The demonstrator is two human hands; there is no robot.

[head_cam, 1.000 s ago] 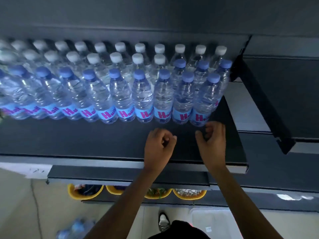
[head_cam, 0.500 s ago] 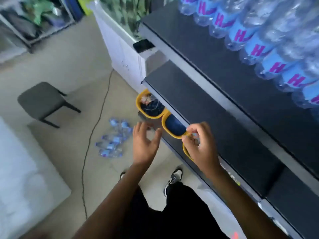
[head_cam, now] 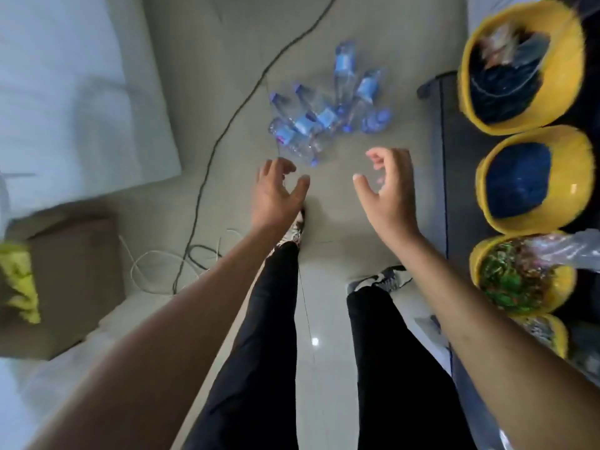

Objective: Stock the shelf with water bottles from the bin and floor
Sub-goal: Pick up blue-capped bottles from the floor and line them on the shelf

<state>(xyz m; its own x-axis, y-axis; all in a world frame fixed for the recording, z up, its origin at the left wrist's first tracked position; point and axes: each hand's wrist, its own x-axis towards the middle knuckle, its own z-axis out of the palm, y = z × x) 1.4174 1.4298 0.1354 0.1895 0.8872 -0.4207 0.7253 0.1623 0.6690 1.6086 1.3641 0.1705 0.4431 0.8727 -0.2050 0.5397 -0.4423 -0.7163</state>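
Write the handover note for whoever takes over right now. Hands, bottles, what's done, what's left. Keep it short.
Left hand: open, empty, held above the floor, short of the bottles.
Right hand: open, empty, fingers loosely curved, level with the other hand.
Bottles: a small pile lying on their sides on the floor just beyond both hands, between the black cable and the yellow tubs. None is touched yet.
Done: cannot tell, because the shelf being stocked is out of view.
Left: pick the bottles off the floor and carry them to the shelf. The bin is not visible here, so find it too.
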